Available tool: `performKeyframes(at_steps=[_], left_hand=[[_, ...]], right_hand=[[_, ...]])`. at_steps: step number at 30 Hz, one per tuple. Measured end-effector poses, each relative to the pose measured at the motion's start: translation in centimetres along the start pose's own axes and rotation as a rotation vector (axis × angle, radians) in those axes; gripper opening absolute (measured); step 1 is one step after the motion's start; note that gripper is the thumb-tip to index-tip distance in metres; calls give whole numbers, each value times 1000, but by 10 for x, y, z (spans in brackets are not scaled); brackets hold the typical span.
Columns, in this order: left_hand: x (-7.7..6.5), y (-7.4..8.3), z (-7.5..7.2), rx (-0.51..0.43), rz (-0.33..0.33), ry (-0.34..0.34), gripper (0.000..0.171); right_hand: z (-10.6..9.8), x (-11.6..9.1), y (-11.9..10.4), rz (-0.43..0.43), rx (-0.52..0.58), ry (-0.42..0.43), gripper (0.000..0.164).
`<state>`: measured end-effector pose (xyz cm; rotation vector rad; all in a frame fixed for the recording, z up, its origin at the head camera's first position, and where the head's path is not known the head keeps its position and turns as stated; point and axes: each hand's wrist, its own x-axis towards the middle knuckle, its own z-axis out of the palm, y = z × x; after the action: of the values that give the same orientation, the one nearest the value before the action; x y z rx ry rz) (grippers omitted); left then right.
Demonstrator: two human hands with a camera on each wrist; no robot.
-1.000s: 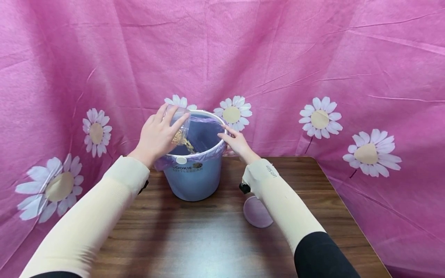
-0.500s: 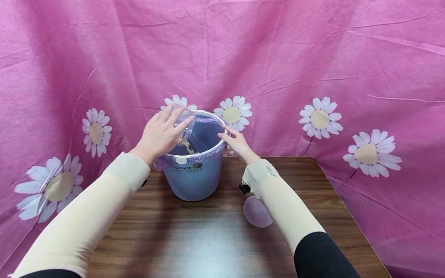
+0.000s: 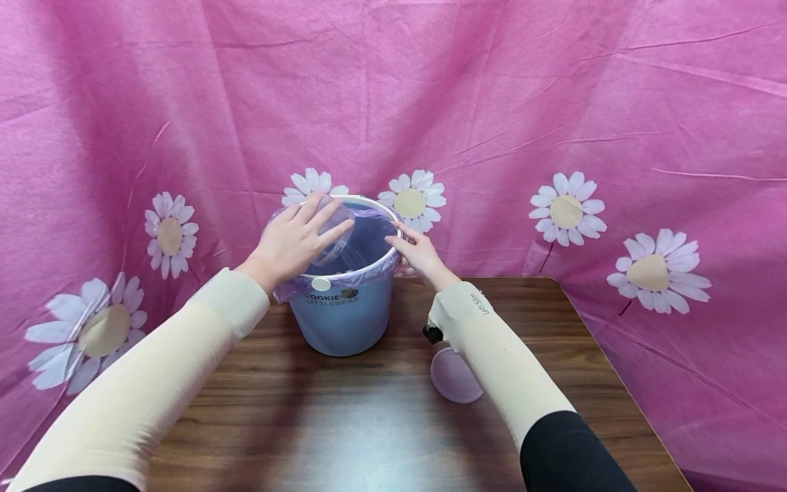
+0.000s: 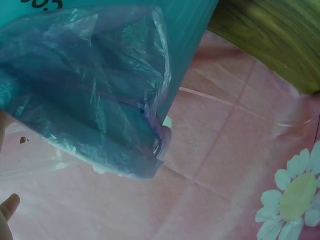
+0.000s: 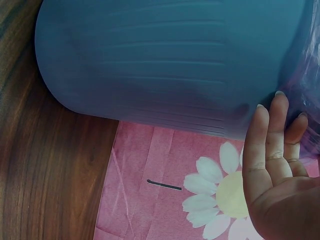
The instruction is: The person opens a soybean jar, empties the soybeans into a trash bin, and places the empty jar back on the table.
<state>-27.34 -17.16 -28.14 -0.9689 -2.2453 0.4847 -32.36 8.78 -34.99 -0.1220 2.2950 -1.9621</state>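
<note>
A blue trash bin [image 3: 344, 324] with a white rim stands on the table, lined with a thin purple bag [image 3: 371, 275] folded over its edge. My left hand [image 3: 287, 242] holds a clear plastic tub [image 3: 338, 232], tipped mouth-down over the bin's opening. Small dark crumbs cling inside the tub [image 4: 35, 145] in the left wrist view. On the bin's right side, my right hand [image 3: 423, 256] grips the rim and liner between thumb and fingers. The right wrist view shows several fingers [image 5: 275, 145] of it against the bin's outer wall. The bin's bottom inside is hidden.
A round, pale pink translucent lid [image 3: 456, 376] lies on the wooden table [image 3: 344, 424], close beside the right forearm. Pink cloth [image 3: 467, 102] with printed daisies hangs behind the table and along both sides.
My left hand has moved slightly right and tilted the tub further over. The yellowish bits seen pouring from it earlier no longer show. My right hand and the bin have stayed in place.
</note>
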Motion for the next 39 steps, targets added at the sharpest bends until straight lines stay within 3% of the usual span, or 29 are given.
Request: performKeyframes(at_steps=[2, 8, 14, 19, 25, 27, 33, 36, 39], left_hand=[[0, 0, 0, 13, -13, 19, 68], [0, -2, 6, 32, -94, 180, 62], [-3, 0, 8, 5, -76, 97, 67], [-2, 2, 7, 70, -69, 163, 63], [-1, -1, 4, 54, 27, 83, 68], [0, -1, 5, 70, 46, 122, 67], [-2, 0, 14, 129, 58, 320, 64], [-3, -1, 16, 119, 56, 339, 64], [-2, -3, 15, 92, 64, 317, 65]], right_hand=[[0, 0, 0, 0, -2, 2, 53], [0, 1, 1, -1, -2, 7, 53], [2, 1, 2, -10, 15, 0, 53], [1, 0, 2, -4, 18, 1, 53], [0, -1, 1, 11, 6, 12, 53], [0, -1, 0, 17, 5, 13, 53], [0, 0, 1, 15, -2, 16, 52], [1, 1, 1, 10, 0, 17, 52], [1, 1, 1, 6, 1, 14, 52]])
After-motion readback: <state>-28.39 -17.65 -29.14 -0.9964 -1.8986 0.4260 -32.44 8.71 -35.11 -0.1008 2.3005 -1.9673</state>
